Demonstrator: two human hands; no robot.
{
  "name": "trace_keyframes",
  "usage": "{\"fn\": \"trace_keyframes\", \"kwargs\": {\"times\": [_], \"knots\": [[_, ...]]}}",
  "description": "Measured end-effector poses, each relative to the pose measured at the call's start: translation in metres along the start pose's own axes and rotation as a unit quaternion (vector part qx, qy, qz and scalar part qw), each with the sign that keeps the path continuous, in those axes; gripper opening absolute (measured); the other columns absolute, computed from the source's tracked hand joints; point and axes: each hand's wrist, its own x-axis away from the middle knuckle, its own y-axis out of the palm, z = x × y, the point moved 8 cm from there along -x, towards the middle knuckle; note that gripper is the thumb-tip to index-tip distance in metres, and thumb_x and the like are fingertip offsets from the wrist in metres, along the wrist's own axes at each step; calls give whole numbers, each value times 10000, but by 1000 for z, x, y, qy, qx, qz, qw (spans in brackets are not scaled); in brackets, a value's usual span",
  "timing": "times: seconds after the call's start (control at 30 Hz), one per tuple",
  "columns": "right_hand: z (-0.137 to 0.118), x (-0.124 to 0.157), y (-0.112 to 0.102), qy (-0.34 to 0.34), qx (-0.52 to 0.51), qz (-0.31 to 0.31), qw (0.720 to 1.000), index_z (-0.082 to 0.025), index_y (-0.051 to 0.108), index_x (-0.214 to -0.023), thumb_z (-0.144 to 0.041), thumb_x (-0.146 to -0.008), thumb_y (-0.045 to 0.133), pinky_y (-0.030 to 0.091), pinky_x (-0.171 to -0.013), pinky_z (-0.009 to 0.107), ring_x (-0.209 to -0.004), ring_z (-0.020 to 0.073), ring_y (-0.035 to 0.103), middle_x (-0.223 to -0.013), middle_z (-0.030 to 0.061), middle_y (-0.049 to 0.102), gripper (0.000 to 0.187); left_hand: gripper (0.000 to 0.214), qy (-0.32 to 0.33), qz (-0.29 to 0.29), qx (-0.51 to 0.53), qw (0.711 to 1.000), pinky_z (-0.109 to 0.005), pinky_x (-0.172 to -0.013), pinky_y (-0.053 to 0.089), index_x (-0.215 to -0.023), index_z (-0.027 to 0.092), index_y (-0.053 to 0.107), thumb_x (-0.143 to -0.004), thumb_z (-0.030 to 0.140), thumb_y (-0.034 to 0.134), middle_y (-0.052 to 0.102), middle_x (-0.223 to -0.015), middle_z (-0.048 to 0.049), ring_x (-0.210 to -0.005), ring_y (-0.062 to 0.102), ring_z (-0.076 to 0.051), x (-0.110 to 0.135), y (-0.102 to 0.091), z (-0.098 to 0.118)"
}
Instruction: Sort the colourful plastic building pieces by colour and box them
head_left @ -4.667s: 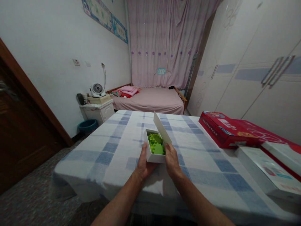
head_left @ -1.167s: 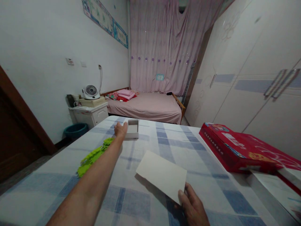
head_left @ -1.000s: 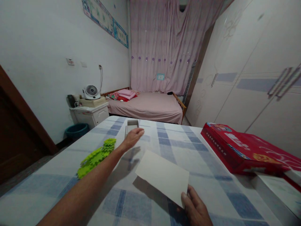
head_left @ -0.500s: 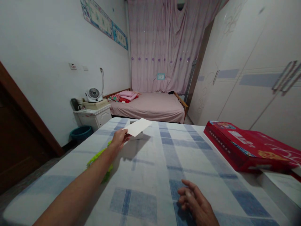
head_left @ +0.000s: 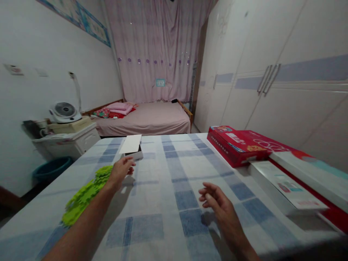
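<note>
My left hand (head_left: 123,169) is just in front of a small white box at the table's far left, its fingers apart and nothing in them. A flat white lid or card (head_left: 131,144) lies tilted over that white box (head_left: 135,155), with a dark gap showing at its right side. Bright green bumpy pieces (head_left: 87,194) lie on the cloth to the left of my left forearm, which covers part of them. Above the right half of the table hovers my right hand (head_left: 216,199), fingers loosely curled, holding nothing.
A large red box (head_left: 239,145) stands at the table's right, with a white printed box (head_left: 288,186) nearer me. The checked tablecloth (head_left: 152,195) covers the table. Beyond are a bed (head_left: 152,117), a wardrobe (head_left: 244,105) and a cabinet with a fan (head_left: 65,111).
My left hand has let go of the white lid or card, which now rests on the small box, and has drawn back. The view has turned right.
</note>
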Motion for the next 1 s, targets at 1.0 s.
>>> {"fn": "trace_keyframes", "kwargs": {"times": [1.0], "knots": [[-14,16,-261,-48,467,420,777,-70,386,-1414,-628,-642,610,371,-983,515,-1217,405,428,-1327,249,434,978,353,116,-229,-148,955,-295,-684,500,-914,195,708,-686,457,641,726,-784,-49,-708,649,-200,120,77,-34]]}}
